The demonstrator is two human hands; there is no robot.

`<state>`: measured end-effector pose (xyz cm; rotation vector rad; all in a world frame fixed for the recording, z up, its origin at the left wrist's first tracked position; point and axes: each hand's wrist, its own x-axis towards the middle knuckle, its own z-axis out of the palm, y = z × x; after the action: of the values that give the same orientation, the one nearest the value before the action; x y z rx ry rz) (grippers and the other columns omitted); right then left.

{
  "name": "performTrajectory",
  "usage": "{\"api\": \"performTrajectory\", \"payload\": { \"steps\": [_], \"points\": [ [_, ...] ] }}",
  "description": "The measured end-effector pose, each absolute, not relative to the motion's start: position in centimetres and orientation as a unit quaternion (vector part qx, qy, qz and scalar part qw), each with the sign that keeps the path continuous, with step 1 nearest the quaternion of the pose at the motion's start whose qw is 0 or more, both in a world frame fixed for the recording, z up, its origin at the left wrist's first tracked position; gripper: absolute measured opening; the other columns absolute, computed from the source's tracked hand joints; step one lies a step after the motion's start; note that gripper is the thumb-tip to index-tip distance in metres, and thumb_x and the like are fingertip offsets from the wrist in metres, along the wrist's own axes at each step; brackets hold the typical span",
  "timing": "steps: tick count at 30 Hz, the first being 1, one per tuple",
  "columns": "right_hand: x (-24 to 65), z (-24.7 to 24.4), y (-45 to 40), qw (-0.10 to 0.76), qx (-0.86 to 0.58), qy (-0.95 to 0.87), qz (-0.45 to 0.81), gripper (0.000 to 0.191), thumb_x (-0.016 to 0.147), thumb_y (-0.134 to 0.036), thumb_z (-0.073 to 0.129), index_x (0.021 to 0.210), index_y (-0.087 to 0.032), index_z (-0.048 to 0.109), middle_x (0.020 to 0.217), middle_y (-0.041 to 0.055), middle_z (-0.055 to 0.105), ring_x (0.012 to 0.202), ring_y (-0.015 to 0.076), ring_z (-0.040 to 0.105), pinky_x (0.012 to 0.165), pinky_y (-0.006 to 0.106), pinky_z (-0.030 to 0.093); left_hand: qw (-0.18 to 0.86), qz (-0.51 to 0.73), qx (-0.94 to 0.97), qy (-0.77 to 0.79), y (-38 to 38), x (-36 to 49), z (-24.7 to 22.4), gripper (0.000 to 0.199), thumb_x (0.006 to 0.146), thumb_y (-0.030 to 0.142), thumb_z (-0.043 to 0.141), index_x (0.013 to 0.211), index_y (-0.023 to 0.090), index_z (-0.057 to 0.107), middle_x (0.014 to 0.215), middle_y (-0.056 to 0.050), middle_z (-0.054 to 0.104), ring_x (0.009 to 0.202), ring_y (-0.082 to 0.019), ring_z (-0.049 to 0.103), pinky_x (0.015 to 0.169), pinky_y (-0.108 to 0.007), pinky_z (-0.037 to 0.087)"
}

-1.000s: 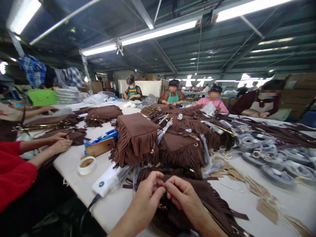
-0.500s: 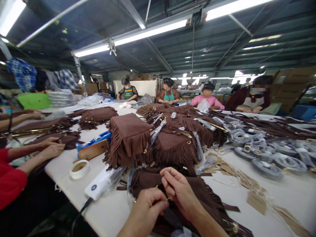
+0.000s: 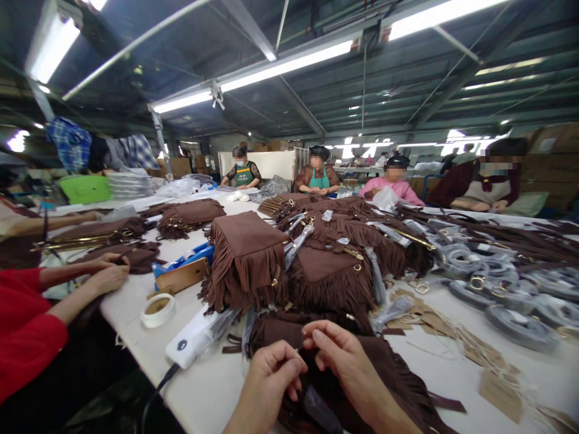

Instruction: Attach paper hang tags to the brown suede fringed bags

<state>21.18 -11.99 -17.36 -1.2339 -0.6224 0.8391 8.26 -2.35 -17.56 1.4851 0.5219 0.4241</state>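
My left hand (image 3: 274, 374) and my right hand (image 3: 341, 355) are close together above a brown fringed bag (image 3: 393, 361) lying at the table's near side. Thumb and fingers of each hand are pinched together. Whatever sits between the fingertips is too small and dark to make out. Below the hands, a clear plastic wrap (image 3: 321, 410) lies over dark material on the bag. Just beyond them, a stack of brown fringed bags (image 3: 248, 238) stands, and another fringed bag (image 3: 328, 268) leans beside it.
To the left are a tape roll (image 3: 158, 310), a white power strip (image 3: 190, 343) with a black cable, and a phone (image 3: 183, 277). Wrapped coiled straps (image 3: 520, 325) and paper tags (image 3: 500, 392) lie right. A co-worker's hands (image 3: 108, 274) work at left; several people sit across the table.
The view has turned slightly left, so the scene sits further right. My hands stay pinched over the bag, their fingertips a little shifted.
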Motion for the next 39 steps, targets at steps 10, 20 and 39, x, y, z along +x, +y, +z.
{"api": "performTrajectory", "payload": {
  "steps": [10,20,39],
  "points": [
    [21.30,-17.19,-12.04,0.672,-0.565,-0.284,0.386,0.046,0.068,-0.058,0.077,0.086,-0.015,0.077,0.062,-0.0007,0.059,0.051,0.0078,0.042,0.049,0.022,0.025,0.680,0.170,0.675,0.230,-2.65,8.12,-17.37,0.030,0.069,0.042,0.061,0.068,0.013,0.060,0.053,0.001,0.054,0.046,-0.010,0.047,0.046,-0.021,0.036],
    [21.42,-17.99,-12.10,0.677,-0.525,-0.290,0.426,0.038,0.072,-0.052,0.078,0.085,-0.016,0.075,0.062,-0.0007,0.061,0.052,0.0073,0.043,0.051,0.021,0.027,0.681,0.155,0.674,0.242,-2.96,8.13,-16.90,0.026,0.067,0.040,0.060,0.066,0.014,0.058,0.052,0.002,0.053,0.045,-0.009,0.046,0.046,-0.021,0.035],
    [20.89,-17.61,-12.17,0.676,-0.507,-0.313,0.434,0.035,0.076,-0.051,0.075,0.079,-0.016,0.069,0.059,-0.0034,0.056,0.051,0.0066,0.043,0.049,0.020,0.026,0.679,0.145,0.681,0.231,-2.77,8.00,-17.32,0.026,0.072,0.039,0.057,0.069,0.014,0.060,0.055,0.001,0.053,0.043,-0.007,0.042,0.042,-0.019,0.030]
  ]
}}
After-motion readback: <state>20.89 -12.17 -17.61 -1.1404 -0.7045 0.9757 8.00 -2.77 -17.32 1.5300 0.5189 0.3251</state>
